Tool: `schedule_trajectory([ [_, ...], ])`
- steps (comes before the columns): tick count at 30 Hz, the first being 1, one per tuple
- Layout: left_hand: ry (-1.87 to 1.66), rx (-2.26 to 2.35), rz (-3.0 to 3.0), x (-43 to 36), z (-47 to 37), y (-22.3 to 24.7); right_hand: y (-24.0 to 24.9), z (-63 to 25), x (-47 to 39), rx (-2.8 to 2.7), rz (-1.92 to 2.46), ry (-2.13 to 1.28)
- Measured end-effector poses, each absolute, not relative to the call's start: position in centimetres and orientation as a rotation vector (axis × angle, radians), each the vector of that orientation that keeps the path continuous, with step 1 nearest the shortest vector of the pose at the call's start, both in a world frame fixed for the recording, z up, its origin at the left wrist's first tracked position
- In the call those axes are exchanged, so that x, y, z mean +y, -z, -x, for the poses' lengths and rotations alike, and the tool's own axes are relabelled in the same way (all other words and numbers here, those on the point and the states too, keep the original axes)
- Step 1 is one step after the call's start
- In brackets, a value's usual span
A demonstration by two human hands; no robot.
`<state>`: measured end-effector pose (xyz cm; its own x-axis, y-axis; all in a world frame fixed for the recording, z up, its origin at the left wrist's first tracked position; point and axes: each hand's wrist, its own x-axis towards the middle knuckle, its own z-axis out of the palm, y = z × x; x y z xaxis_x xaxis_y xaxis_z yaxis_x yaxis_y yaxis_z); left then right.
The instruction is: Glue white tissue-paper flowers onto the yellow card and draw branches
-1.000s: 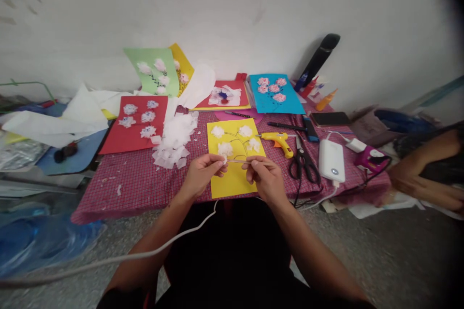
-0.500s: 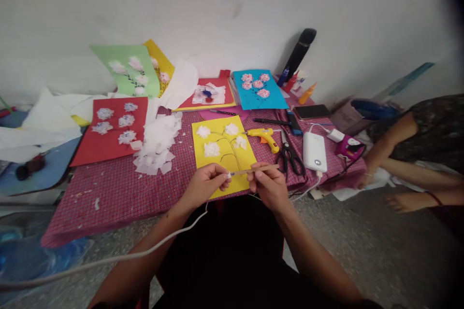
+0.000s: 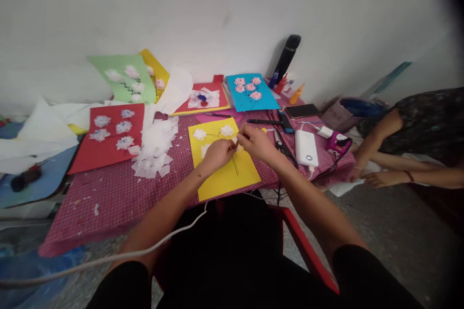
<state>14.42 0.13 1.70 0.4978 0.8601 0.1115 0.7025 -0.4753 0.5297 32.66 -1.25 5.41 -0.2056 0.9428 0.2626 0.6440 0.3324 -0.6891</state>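
Over the yellow sheet [image 3: 217, 183] my hands meet near its upper right part. My right hand [image 3: 255, 144] is closed on a thin brown stick [image 3: 237, 143], held steeply with its lower end near the paper. The fingers of my left hand [image 3: 219, 153] are pinched beside that end; what is between them is hidden. White crumpled-paper flowers [image 3: 227, 130] sit on the sheet, with drawn stem lines below. My hands partly cover the other flowers. Behind my right hand only a bit of the yellow glue gun [image 3: 264, 130] shows.
Left lies a pile of white paper pieces [image 3: 154, 149] and a red flower sheet [image 3: 108, 137]. Right are scissors [image 3: 284, 147], a power bank [image 3: 306, 147] and a phone [image 3: 302, 110]. A blue flower sheet [image 3: 252, 99] lies behind. Another person's arms [image 3: 384, 178] are at the right.
Both hands moved forward from the sheet's near edge to its upper right. The stick went from lying nearly level to steep. The white bit at its tip is now hidden. The view shifted slightly.
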Motion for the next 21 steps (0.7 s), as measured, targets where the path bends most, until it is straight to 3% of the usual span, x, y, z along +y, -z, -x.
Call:
schedule_trajectory([
  [11,-0.472,1.393,-2.356,0.7,-15.9,-0.5,-5.4,-32.6,-1.4,-2.108,1.452,-0.404],
  [21,-0.497,1.424,-2.318,-1.0,-14.7,-1.1,-4.7,-33.1,-1.0,-2.098,1.395,-0.518],
])
